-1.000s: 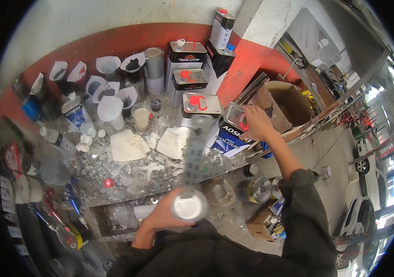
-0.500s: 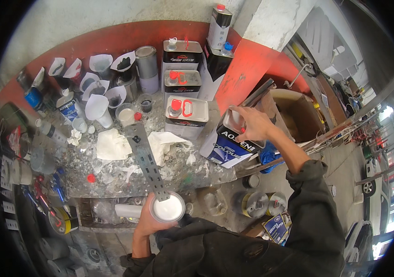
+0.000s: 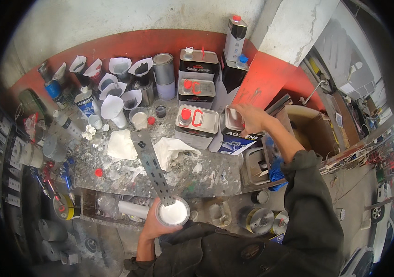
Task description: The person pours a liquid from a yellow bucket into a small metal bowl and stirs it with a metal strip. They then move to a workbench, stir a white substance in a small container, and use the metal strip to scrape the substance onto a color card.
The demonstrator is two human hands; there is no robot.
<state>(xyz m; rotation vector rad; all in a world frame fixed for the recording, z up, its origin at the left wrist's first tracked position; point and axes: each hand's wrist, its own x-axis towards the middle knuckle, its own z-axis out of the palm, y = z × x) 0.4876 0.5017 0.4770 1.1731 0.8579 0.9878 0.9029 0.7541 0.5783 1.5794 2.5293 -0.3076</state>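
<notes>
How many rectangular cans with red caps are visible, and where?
3: the front can of the row, the middle can behind it, and the upper can beside the pillar. The right hand partly covers another can, whose cap may be hidden.

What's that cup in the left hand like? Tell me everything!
The cup is round and open-topped, perhaps clear plastic, with white liquid inside. The left hand holds it roughly upright, in front of the bench. A long grey strip with dark slots dips into it, leaning over the rim toward the bench.
</notes>
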